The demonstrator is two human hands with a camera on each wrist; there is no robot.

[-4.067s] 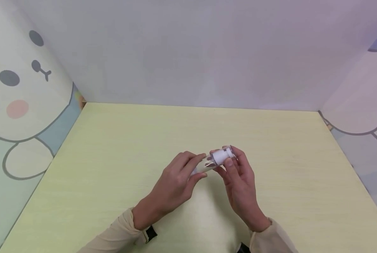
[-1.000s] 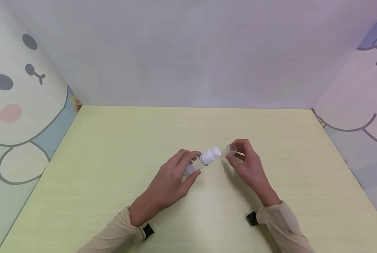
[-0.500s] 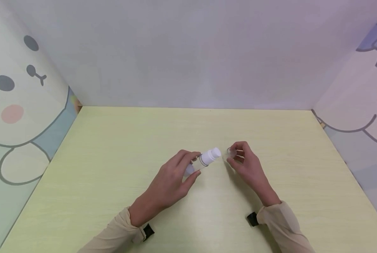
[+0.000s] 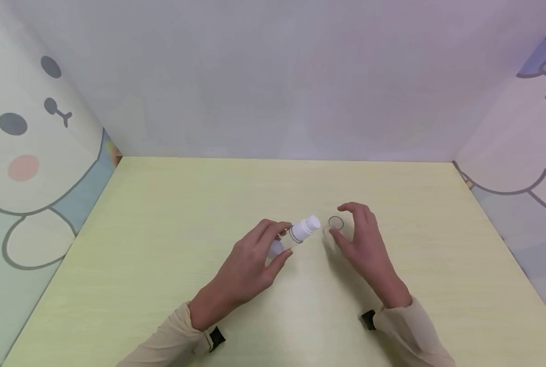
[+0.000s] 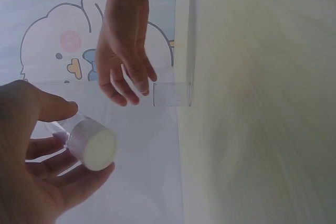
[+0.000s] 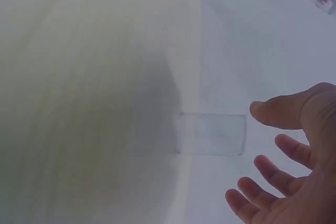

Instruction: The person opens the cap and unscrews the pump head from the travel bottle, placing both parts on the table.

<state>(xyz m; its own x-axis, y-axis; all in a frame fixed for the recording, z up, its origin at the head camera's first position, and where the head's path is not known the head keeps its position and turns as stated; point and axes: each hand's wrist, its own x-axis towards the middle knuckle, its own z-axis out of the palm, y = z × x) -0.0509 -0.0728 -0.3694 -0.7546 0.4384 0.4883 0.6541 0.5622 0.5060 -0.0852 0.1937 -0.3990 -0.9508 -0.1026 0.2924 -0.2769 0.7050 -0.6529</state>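
My left hand [image 4: 250, 260] grips a small clear pump bottle [image 4: 302, 229] with a white top, tilted up to the right above the table. The left wrist view shows the bottle's pale round base [image 5: 100, 150] between thumb and fingers. A clear cylindrical cap [image 4: 335, 224] stands upright on the table, just right of the bottle. Around it, with thumb and fingers spread, is my right hand [image 4: 366, 250]. In the right wrist view the clear cap [image 6: 212, 135] is apart from the right hand's fingertips [image 6: 256, 108].
Both hands are over a pale yellow wooden table [image 4: 186, 204]. A plain light wall [image 4: 273, 76] stands behind it. Panels with cartoon animals [image 4: 30, 168] border the left and right sides. Black wrist devices [image 4: 216, 338] sit below the sleeves.
The right hand drew the clear cap off the bottle, set it on the table and spread its fingers to let go. The left hand keeps holding the bottle nearly still.
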